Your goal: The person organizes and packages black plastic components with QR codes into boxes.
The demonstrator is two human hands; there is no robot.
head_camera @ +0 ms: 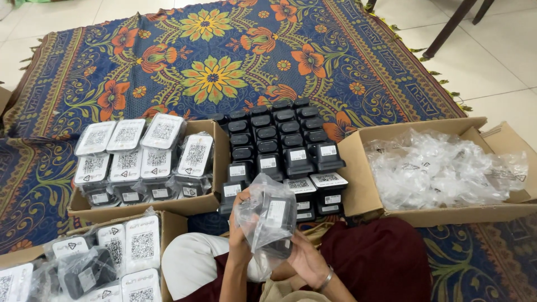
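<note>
Woven rug point(224, 67), dark blue with orange and yellow flowers, fills the upper and middle frame over a pale tiled floor point(492, 61).

Cardboard box, right of centre point(369, 190): piled with empty clear plastic bags point(442, 168).

Cardboard box, left of centre point(145, 206): bagged black devices standing in rows, white labels with square codes facing up.

Cardboard box, lower left corner point(173, 223): more bagged devices of the same kind, some lying flat.

Stack of unbagged black devices point(285, 151), centre frame, set in rows on the rug between the two upper boxes, several with small white labels.

Black device in a clear bag point(268, 221), lower centre, held up just in front of the stack.

Left hand point(239, 237): closed on the left edge of the bag, fingers curled over the plastic.

Right hand point(307, 263): below and right of the bag, fingers touching its lower end; a metal bangle sits at the wrist.
</note>
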